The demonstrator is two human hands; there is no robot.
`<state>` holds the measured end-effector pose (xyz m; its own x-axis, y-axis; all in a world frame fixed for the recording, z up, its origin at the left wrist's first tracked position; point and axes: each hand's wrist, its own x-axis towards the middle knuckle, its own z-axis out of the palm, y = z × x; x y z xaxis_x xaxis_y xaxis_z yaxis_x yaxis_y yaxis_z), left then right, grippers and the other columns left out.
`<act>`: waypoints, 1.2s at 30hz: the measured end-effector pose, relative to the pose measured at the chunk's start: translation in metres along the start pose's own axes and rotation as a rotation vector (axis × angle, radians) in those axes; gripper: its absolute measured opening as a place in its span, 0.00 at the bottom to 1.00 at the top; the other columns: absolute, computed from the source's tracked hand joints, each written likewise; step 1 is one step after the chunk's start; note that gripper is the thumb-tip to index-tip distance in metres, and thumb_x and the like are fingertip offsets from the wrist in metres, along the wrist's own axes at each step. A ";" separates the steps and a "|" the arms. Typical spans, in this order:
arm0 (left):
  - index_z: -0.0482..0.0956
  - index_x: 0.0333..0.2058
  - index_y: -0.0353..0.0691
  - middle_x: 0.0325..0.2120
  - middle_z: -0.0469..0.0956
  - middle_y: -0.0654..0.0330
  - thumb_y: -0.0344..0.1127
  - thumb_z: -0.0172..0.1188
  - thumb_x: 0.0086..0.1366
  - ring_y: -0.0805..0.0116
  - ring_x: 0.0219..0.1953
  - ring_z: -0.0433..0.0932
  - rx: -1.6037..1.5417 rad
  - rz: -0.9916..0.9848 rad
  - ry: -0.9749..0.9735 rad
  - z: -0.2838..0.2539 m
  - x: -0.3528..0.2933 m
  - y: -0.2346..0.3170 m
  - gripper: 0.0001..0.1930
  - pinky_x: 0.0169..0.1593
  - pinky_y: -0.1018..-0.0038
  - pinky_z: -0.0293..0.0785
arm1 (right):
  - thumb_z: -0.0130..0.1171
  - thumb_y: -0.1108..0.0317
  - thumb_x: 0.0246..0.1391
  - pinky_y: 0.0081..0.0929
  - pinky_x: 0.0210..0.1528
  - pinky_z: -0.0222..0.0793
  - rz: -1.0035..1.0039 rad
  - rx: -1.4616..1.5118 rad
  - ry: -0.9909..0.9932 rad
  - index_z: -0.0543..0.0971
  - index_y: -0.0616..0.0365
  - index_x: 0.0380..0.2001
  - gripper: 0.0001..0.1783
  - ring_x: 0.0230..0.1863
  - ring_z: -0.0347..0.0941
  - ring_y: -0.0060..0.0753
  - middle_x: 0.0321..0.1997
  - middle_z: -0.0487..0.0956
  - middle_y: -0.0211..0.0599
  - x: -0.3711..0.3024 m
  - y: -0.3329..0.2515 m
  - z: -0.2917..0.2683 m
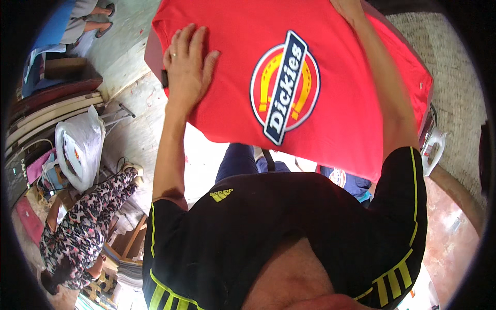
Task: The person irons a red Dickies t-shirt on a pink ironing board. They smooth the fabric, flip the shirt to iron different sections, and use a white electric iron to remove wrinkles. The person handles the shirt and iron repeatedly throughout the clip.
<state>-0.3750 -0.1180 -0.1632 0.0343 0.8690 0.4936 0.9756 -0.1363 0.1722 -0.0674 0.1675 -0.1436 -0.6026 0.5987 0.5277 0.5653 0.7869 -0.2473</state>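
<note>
A bright red T-shirt (227, 103) with a round red, yellow and dark blue printed emblem lies spread over a board or table. My left hand (188, 64) rests flat on the fabric near its left edge, fingers stretched out and a ring on one of them. Reaching across the right side of the shirt, my right hand (347, 9) is at its far part. The top edge of the picture cuts off its fingers, so their state is hidden.
A white appliance with a handle, perhaps an iron (434, 149), stands right of the shirt. Below the shirt shows a dark blue printed cloth (346, 181). On the left are a person in patterned clothes (88, 227) and a clear plastic bag (80, 147). Another person's legs (85, 26) show at upper left.
</note>
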 end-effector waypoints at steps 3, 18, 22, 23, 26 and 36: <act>0.76 0.51 0.41 0.46 0.75 0.51 0.46 0.63 0.63 0.49 0.51 0.72 -0.068 -0.069 0.002 -0.016 -0.012 0.008 0.22 0.53 0.57 0.67 | 0.52 0.66 0.61 0.38 0.58 0.66 0.035 0.061 0.065 0.74 0.62 0.51 0.17 0.55 0.70 0.51 0.50 0.75 0.49 -0.012 -0.028 -0.014; 0.71 0.31 0.39 0.26 0.77 0.50 0.39 0.63 0.64 0.48 0.30 0.77 -0.032 -0.156 0.060 -0.011 -0.053 0.044 0.12 0.32 0.57 0.70 | 0.59 0.50 0.58 0.57 0.62 0.60 0.648 -0.500 0.094 0.69 0.51 0.62 0.32 0.67 0.58 0.56 0.68 0.63 0.47 -0.348 -0.137 -0.143; 0.73 0.38 0.41 0.35 0.76 0.50 0.31 0.61 0.61 0.46 0.38 0.77 0.044 -0.112 0.051 -0.016 -0.037 0.062 0.08 0.39 0.54 0.71 | 0.57 0.43 0.57 0.62 0.65 0.54 0.879 -0.627 0.097 0.65 0.50 0.66 0.38 0.71 0.53 0.59 0.71 0.58 0.48 -0.384 -0.147 -0.143; 0.73 0.39 0.42 0.37 0.76 0.50 0.29 0.60 0.59 0.46 0.41 0.76 0.098 -0.079 0.056 -0.017 -0.034 0.068 0.10 0.41 0.53 0.71 | 0.57 0.43 0.57 0.61 0.66 0.53 0.888 -0.653 0.065 0.65 0.50 0.65 0.38 0.71 0.52 0.59 0.72 0.58 0.48 -0.380 -0.159 -0.142; 0.75 0.43 0.46 0.41 0.75 0.52 0.25 0.56 0.55 0.44 0.45 0.74 0.126 0.012 -0.045 -0.011 -0.029 0.071 0.16 0.47 0.53 0.71 | 0.55 0.44 0.58 0.57 0.69 0.51 0.666 -0.426 -0.078 0.65 0.47 0.66 0.37 0.73 0.50 0.56 0.73 0.57 0.43 -0.370 -0.180 -0.143; 0.80 0.40 0.37 0.31 0.82 0.53 0.33 0.58 0.66 0.57 0.30 0.82 -0.213 0.122 -0.623 -0.041 0.074 0.093 0.08 0.34 0.65 0.76 | 0.60 0.59 0.57 0.48 0.63 0.61 0.941 -0.537 0.337 0.72 0.48 0.60 0.27 0.64 0.64 0.53 0.64 0.69 0.43 -0.462 -0.103 -0.218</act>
<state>-0.2903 -0.0858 -0.0753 0.3228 0.9449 -0.0537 0.8947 -0.2862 0.3428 0.2762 -0.2226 -0.1849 0.3261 0.7841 0.5280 0.9309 -0.1693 -0.3236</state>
